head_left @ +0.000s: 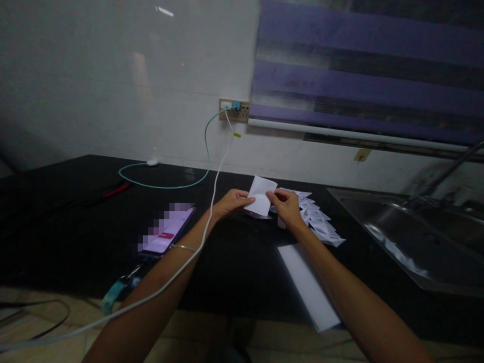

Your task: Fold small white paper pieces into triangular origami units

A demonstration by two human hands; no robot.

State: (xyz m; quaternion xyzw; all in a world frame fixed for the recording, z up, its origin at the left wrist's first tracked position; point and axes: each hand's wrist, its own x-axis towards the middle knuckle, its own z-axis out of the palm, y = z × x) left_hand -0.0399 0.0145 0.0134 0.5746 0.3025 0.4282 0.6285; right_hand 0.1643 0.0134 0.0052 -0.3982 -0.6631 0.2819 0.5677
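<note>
Paper (260,194), a small white folded pc, is held up btwn both hands just above the worktop (234,272), nr the middle of the view. L hand (232,201) has its fingers clamped on the paper's L edge, thumb on the near face; R hand (287,205) pinches the R edge, thumb & fingers together on it. Paper leans toward the person w/ its near face showing; a small bit under its lower edge is too dim to make out. Just beyond & right of the R hand, a row of folded papers (317,222) lies on the worktop, pointed ends overlapping. Nearer the person, a long white strip (308,287) lies flat, partly hidden by the R forearm. Phone (166,234) w/ lit screen sits left of the L forearm, a green strap (112,297) by its lower end. Thin bracelet (184,247) is on the L arm. White cable (214,196) runs from the wall socket (244,112) down across the L forearm; a teal cable (166,187) loops on the worktop's far-L part. Metal sink (412,242) is set in at far R, below a purple-striped blind (321,65).
</note>
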